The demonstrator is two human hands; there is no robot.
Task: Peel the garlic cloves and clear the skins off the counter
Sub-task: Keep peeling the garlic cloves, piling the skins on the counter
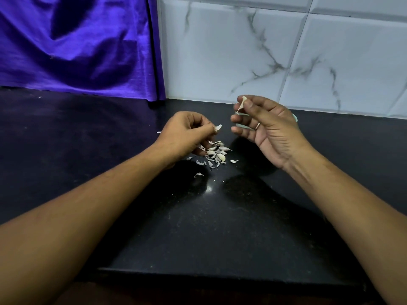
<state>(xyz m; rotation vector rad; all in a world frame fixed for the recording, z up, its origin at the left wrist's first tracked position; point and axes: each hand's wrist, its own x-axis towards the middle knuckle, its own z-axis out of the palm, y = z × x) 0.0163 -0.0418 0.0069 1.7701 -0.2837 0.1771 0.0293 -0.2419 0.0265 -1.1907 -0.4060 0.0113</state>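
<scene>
Papery white garlic skins (214, 155) lie in a loose heap at frame centre, with a few strays below. A skin flake (218, 127) is pinched just above, and a pale pointed garlic piece (242, 103) is held higher, to the right.

This is looking like a home kitchen: a black speckled stone counter (198, 227) is running along a wall of white marble-veined tiles (242, 51), a pile of garlic skins (214, 154) is lying on the stone, and a shiny purple cloth (77, 45) is hanging down at the back left.
</scene>
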